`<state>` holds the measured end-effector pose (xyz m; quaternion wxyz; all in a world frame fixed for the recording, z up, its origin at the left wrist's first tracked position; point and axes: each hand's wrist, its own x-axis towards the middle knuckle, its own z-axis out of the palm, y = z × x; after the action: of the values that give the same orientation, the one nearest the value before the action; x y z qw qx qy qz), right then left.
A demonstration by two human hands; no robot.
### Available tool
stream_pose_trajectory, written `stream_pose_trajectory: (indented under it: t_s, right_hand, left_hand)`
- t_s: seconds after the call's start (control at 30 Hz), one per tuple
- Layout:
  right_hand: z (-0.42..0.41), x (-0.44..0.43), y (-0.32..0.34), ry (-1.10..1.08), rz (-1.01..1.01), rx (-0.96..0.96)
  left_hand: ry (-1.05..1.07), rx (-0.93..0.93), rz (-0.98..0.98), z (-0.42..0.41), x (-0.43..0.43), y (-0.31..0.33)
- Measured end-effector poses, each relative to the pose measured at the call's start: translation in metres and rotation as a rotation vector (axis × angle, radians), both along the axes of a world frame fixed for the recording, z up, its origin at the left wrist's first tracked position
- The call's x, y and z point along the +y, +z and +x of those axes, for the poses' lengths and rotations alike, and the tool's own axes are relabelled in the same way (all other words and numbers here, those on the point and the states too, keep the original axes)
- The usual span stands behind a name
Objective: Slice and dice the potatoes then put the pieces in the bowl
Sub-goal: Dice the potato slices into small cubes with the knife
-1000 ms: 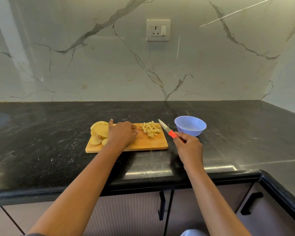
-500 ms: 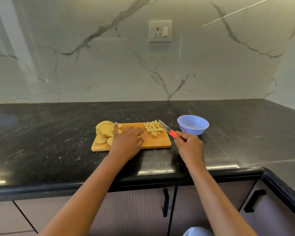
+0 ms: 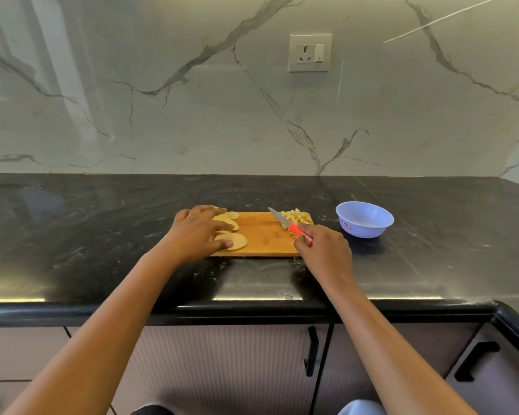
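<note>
A wooden cutting board lies on the black counter. Pale potato slices cover its left end, and a pile of diced potato sits at its far right corner. My left hand rests flat on the slices with fingers spread, covering most of them. My right hand grips the red handle of a small knife, whose blade points up and left over the board, next to the dice. The light blue bowl stands to the right of the board, nothing visible in it.
The black stone counter stretches wide to both sides and ends at a marble wall with a socket. Cabinet doors with black handles run below the counter's front edge.
My left hand has slid left from the board's middle onto the potato slices. The knife in my right hand has come in over the board's right end. The camera has shifted.
</note>
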<state>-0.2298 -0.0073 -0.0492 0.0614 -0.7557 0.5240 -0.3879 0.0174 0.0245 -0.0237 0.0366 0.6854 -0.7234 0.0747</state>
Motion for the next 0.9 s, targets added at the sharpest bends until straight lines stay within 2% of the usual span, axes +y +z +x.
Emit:
stream_pose_trajectory:
  t_s: [0.27, 0.5, 0.63, 0.77, 0.9]
  right_hand:
    - [-0.002, -0.002, -0.001, -0.027, 0.037, -0.093]
    - [-0.001, -0.004, -0.003, -0.021, 0.039, -0.114]
    - [-0.004, -0.006, -0.005, -0.034, 0.098, -0.206]
    - [-0.012, -0.009, -0.004, -0.053, 0.178, -0.380]
    - [-0.013, -0.011, -0.005, -0.059, 0.201, -0.428]
  left_hand:
    - [-0.088, -0.101, 0.249, 0.006, -0.021, 0.002]
    - [-0.124, -0.074, 0.110, 0.001, -0.019, 0.010]
    - [-0.074, 0.050, -0.017, -0.012, -0.016, 0.011]
    - [-0.114, 0.090, 0.042, -0.033, -0.031, 0.019]
    - [-0.174, 0.152, 0.142, -0.049, -0.057, 0.028]
